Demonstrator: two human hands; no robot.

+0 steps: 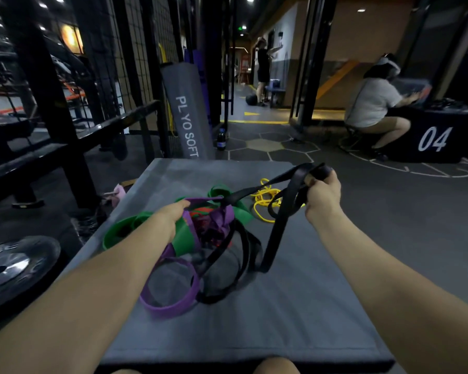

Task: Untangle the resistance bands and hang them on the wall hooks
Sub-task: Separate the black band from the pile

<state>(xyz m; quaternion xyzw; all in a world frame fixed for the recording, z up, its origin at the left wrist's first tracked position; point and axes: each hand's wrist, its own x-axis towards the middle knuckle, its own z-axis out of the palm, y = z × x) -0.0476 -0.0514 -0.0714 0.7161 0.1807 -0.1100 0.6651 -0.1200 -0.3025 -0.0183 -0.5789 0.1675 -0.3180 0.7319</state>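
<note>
Our right hand (322, 194) is fisted around the black band (277, 225), lifted up and right; the band's length runs down-left from it into the tangle (211, 225), which our left hand (173, 214) pins, closed on the purple band (170, 300). Tangle sits under the left hand on the counter (281, 333), so we judge the pull goes right, away from it.

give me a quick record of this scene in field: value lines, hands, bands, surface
surface: grey padded mat
left hand: gripping the purple band at the tangle
right hand: raised, closed on the black band
black band: runs from right hand down into the pile, still tangled
green band: under the left wrist, on the mat
yellow cord: apart from the pile, behind it
hung on hooks: none visible
</note>
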